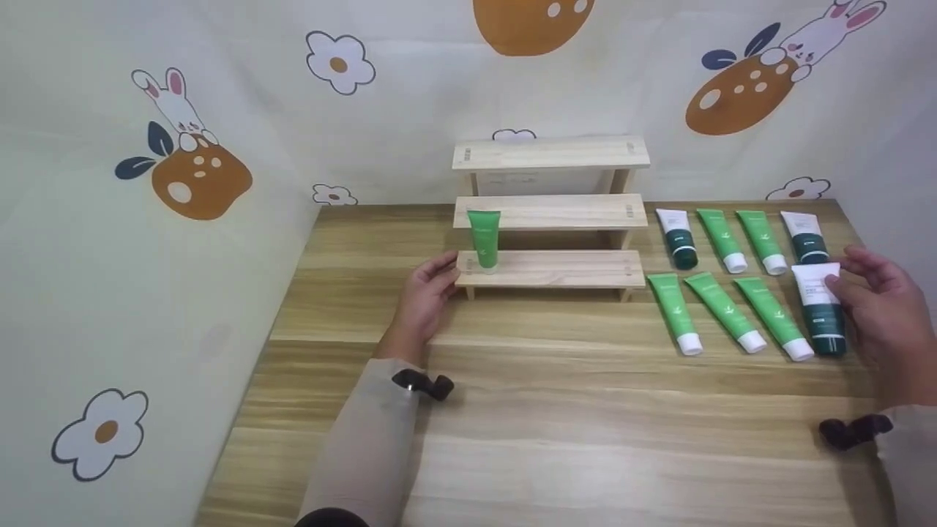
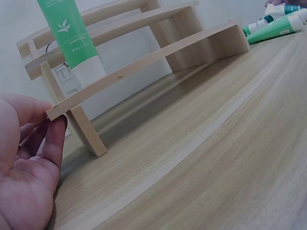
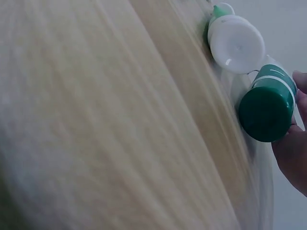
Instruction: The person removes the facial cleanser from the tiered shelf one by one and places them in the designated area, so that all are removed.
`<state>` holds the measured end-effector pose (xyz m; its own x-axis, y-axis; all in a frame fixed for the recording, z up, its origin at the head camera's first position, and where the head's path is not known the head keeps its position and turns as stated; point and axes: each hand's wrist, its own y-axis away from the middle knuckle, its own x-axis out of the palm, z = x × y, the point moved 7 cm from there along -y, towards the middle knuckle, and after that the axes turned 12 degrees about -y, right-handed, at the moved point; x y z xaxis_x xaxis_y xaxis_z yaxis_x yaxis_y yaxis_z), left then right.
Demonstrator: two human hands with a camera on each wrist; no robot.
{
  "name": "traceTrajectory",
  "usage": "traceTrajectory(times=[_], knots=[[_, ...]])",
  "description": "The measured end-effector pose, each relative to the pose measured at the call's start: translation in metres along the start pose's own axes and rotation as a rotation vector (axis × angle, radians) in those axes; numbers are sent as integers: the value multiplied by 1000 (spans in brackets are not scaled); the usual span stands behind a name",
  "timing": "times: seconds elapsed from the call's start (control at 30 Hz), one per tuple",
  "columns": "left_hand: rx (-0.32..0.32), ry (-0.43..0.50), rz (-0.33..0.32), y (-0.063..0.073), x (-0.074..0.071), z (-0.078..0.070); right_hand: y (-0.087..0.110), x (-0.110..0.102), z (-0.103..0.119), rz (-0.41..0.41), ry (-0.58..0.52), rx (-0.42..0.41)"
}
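On the lowest step of a wooden three-step stand (image 1: 556,278), a green tube (image 1: 484,238) stands upright on its white cap near the left end. My left hand (image 1: 428,289) pinches that step's left end between thumb and fingers, clearly seen in the left wrist view. At the far right, my right hand (image 1: 882,307) holds a white tube with a dark green cap end (image 1: 818,307) by its right edge, thumb on top. The right wrist view shows this tube's round dark green cap (image 3: 266,115) with fingers beside it; the fingers' undersides are hidden.
Right of the stand lie several green tubes (image 1: 772,315) with white caps, in two rows. Two more white and dark green tubes (image 1: 677,238) lie in the back row. Printed cloth walls (image 1: 410,110) bound the wooden table (image 1: 556,424) at the back and sides.
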<state>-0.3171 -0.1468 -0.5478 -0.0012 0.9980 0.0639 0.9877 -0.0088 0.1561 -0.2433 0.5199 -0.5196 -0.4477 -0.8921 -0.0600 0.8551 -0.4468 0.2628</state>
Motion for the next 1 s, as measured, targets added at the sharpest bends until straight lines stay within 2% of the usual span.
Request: traceTrajectory(times=[0.2, 0.27, 0.47, 0.6, 0.73, 0.9, 1.0], knots=[[22, 37, -1, 0, 1, -1, 0, 6, -8, 86, -110, -50], [19, 35, -3, 0, 1, -1, 0, 7, -8, 89, -57, -57], [8, 44, 0, 0, 1, -1, 0, 8, -8, 104, 5, -53], [5, 32, -1, 1, 1, -1, -2, 6, -9, 83, 146, -24], [0, 13, -1, 1, 1, -2, -3, 6, -10, 68, 236, 7], [-3, 9, 4, 0, 0, 0, -2, 5, -9, 55, 283, 24], [2, 14, 5, 0, 0, 0, 1, 5, -9, 59, 270, 12]])
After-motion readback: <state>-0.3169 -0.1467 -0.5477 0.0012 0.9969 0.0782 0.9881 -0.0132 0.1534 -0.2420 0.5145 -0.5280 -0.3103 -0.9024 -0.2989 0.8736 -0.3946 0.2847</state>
